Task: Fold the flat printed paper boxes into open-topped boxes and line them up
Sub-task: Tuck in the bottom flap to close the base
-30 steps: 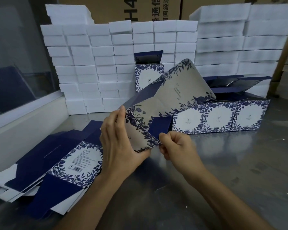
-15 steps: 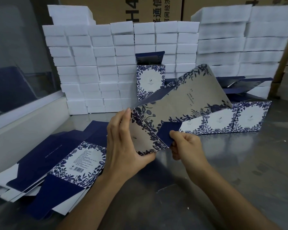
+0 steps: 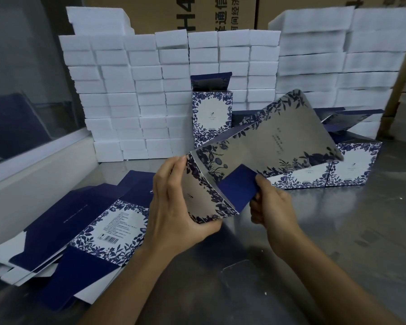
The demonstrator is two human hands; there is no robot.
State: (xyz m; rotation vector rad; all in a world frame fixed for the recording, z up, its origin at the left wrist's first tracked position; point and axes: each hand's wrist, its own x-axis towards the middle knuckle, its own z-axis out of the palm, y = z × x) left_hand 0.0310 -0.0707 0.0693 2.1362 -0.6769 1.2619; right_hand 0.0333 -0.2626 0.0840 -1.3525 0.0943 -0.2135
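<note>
Thin printed card, so light and springy: the box in hand bows under its own span and will crease wherever pinched hard. Glossy face, likely a bit slick. It's held in the air over the steel table, half opened, long panel slanting up to the right.

Left hand wraps the near end panel, thumb under the bottom edge, fingers up the outer face. Right hand pinches the navy flap between thumb and curled fingers. Best hold is along the scored folds and flap roots, not mid-panel.

Around:
- flat stack lower left, fanned out, touching nothing in hand.
- Finished row right behind the raised panel, lids up; the swinging panel overlaps it in view, gap unclear from this angle, could knock it.
- One upright box against the foam wall.
- Cartons behind.

Clear table in front of the row for the next one.
</note>
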